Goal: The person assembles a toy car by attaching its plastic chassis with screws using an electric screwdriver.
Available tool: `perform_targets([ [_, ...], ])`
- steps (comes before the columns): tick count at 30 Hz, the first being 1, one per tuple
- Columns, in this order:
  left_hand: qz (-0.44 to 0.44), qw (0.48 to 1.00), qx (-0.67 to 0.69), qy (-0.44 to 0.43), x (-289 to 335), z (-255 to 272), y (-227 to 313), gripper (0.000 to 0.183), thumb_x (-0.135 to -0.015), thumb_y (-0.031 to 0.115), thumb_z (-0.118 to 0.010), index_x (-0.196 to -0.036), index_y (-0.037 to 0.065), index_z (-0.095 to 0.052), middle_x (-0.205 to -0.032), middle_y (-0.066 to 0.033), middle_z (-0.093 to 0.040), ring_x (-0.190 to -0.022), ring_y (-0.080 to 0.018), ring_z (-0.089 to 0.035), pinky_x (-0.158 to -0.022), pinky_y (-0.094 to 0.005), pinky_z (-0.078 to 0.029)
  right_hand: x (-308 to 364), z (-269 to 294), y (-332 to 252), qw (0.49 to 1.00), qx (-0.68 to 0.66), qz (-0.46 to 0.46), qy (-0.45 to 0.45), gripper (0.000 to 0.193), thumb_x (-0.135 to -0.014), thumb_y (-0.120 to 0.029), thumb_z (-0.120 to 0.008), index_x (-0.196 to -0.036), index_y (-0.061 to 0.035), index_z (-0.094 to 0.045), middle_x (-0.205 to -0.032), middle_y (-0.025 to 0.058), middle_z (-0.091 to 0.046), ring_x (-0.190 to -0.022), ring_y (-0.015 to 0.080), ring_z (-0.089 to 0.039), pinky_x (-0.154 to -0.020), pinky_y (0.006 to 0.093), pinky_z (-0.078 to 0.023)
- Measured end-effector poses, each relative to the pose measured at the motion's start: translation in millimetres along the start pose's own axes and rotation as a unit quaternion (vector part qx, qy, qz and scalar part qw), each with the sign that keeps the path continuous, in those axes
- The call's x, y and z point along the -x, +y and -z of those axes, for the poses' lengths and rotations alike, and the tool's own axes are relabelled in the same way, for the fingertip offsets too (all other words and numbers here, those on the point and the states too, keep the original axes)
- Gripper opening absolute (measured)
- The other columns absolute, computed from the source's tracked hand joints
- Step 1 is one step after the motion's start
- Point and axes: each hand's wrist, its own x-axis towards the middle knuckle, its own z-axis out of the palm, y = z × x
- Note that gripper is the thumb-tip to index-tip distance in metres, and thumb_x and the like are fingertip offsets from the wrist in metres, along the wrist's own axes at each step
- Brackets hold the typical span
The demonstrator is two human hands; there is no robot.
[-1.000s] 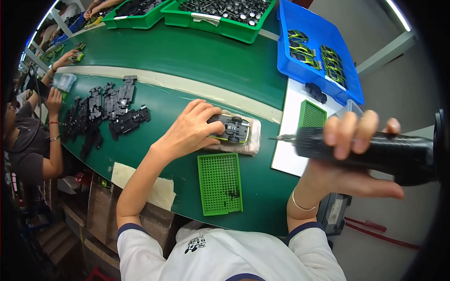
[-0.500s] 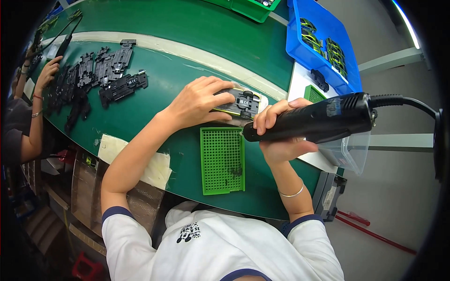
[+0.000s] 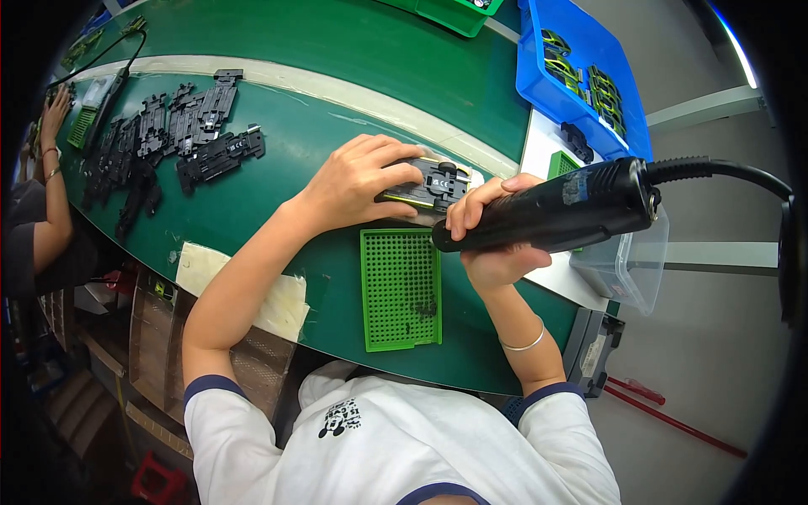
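Note:
An upturned toy car (image 3: 441, 187) lies on the green table, its black underside and wheels facing up. My left hand (image 3: 364, 181) grips the car's left end, thumb on the near side and fingers over the top. In my right hand (image 3: 495, 220) is a black corded electric screwdriver (image 3: 555, 210), tilted, with its thick cable running off to the right. Its nose is above the far right corner of a green perforated tray (image 3: 401, 290), just nearer than the car. Small dark screws are gathered on the tray's right side. The screwdriver's tip is too hard to make out.
Several black toy-car chassis (image 3: 202, 118) are piled at the left. A blue bin (image 3: 528, 67) with yellow-green car bodies stands at the far right, near a clear plastic box (image 3: 644, 269). Another person's hand (image 3: 55, 114) works at far left. A yellowish sheet (image 3: 244, 290) lies along the near edge.
My right hand and the screwdriver have shifted slightly left. My left hand keeps its hold on the car. The other person's hand has moved away from their screwdriver, farther left.

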Motion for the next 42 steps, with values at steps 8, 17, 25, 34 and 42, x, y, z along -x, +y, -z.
perform_targets([
  [8, 0.003, 1.000, 0.006, -0.005, -0.9, 1.7, -0.5, 0.032, -0.061, 0.025, -0.070, -0.085, 0.011, -0.056, -0.107, -0.0034, -0.055, -0.092, -0.0231, -0.052, -0.077, -0.0344, -0.041, -3.9, 2.3, -4.4, 1.000, 0.008, 0.000, -0.013, 0.079, -0.062, -0.076, -0.041, -0.100, -0.0071, -0.031, -0.060, 0.0076, -0.043, -0.045, 0.0157, -0.045, -0.044, 0.0282, -0.041],
  [17, 0.008, 1.000, 0.025, -0.015, -3.1, 4.4, 2.9, 0.031, -0.055, 0.021, -0.073, -0.078, 0.008, -0.056, -0.108, -0.0069, -0.055, -0.092, -0.0246, -0.053, -0.075, -0.0345, -0.042, -52.3, 15.6, -32.2, 0.989, -0.013, 0.148, -0.022, 0.084, -0.059, -0.079, -0.037, -0.102, -0.0071, -0.033, -0.061, 0.0080, -0.044, -0.045, 0.0161, -0.046, -0.044, 0.0286, -0.041],
  [25, 0.016, 0.999, 0.034, -0.022, -4.4, 5.1, 2.9, 0.031, -0.054, 0.020, -0.073, -0.077, 0.008, -0.057, -0.106, -0.0073, -0.055, -0.093, -0.0253, -0.053, -0.076, -0.0349, -0.041, -53.0, 13.8, -18.3, 0.995, 0.081, 0.027, 0.042, 0.083, -0.057, -0.080, -0.040, -0.098, -0.0083, -0.033, -0.059, 0.0066, -0.043, -0.044, 0.0144, -0.044, -0.045, 0.0267, -0.039],
  [34, 0.021, 0.999, 0.039, -0.024, -4.4, 5.0, 2.7, 0.030, -0.055, 0.022, -0.072, -0.077, 0.008, -0.058, -0.106, -0.0072, -0.055, -0.095, -0.0257, -0.052, -0.079, -0.0356, -0.040, -52.5, 18.4, -8.3, 0.996, 0.081, 0.011, 0.032, 0.076, -0.063, -0.077, -0.038, -0.098, -0.0091, -0.032, -0.060, 0.0054, -0.042, -0.044, 0.0131, -0.043, -0.045, 0.0249, -0.038],
  [42, 0.017, 0.999, 0.044, -0.026, -4.9, 4.7, 1.6, 0.029, -0.057, 0.023, -0.072, -0.077, 0.008, -0.058, -0.106, -0.0072, -0.056, -0.095, -0.0254, -0.053, -0.078, -0.0354, -0.040, -50.3, 20.6, -4.3, 0.997, 0.070, 0.006, 0.032, 0.075, -0.064, -0.076, -0.036, -0.098, -0.0095, -0.032, -0.059, 0.0046, -0.041, -0.044, 0.0126, -0.043, -0.045, 0.0242, -0.038],
])
